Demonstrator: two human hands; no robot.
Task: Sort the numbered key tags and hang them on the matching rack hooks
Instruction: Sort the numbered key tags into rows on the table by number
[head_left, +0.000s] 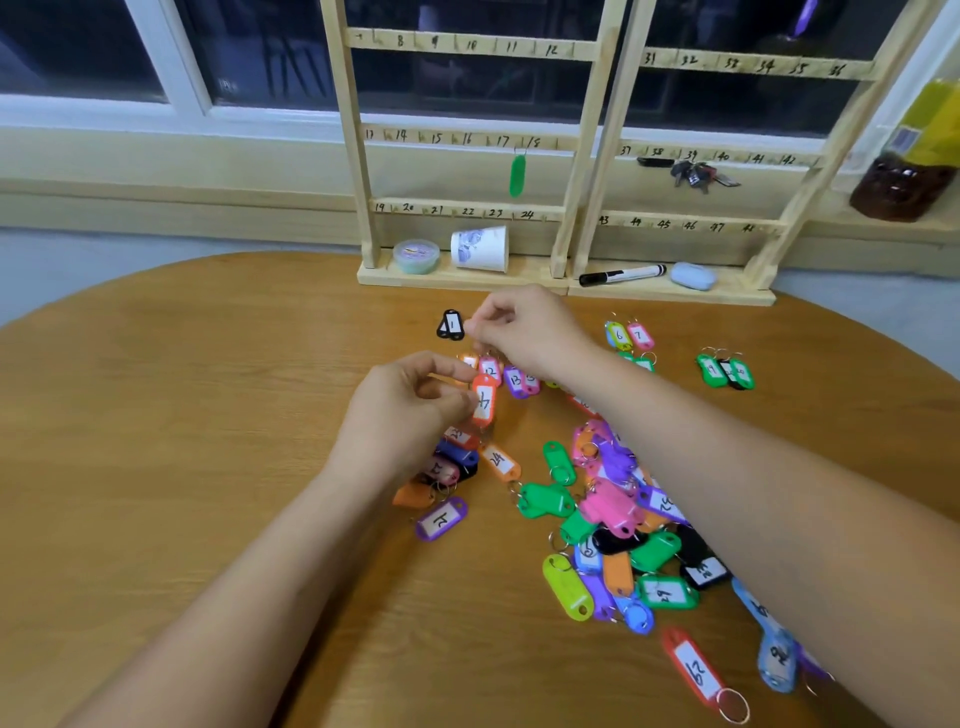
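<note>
Head view shows the left hand (410, 410) over the middle of the bench (182, 441). It pinches an orange key tag (483, 401) by its left edge, between thumb and fingers. The long axis of this tag runs almost straight away from the person, toward the rack (582, 156), with the far end leaning a little to the right. Its white label faces up.

The right hand (524, 330) is farther out, with fingers curled and fingertips pressed together just beside a black tag (451, 325) marked 1. Whether it holds something, I cannot tell.

Between the two hands lie a pink tag (490, 370) marked 12 and a purple tag (515, 382) marked 13. A big mixed pile (618, 519) of tags lies beside and under the right forearm. On the rack a green tag (517, 175) hangs at number 18, and a bunch of keys (698, 174) hangs near 39.
</note>
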